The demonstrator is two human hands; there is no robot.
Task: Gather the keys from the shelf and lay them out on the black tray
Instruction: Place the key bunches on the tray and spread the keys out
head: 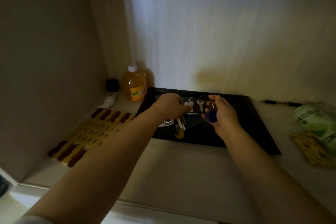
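A black tray [254,114] lies on the pale shelf against the back wall. Two silver keys [200,104] with rings rest near its far edge, and a small metal piece [166,122] lies at its left. My left hand [171,105] hovers over the tray, fingers closed on a bunch of keys [181,123] that hangs down with a yellow tag [179,133]. My right hand [222,114] is just right of it, gripping a blue key fob [211,117] on a ring. Both hands are blurred.
An orange bottle [134,85] and a small black cube [112,85] stand at the back left. A yellow and brown slatted mat [89,134] lies left of the tray. At right are a green roll [316,123], a yellow patterned pad [309,149] and a dark pen [280,103].
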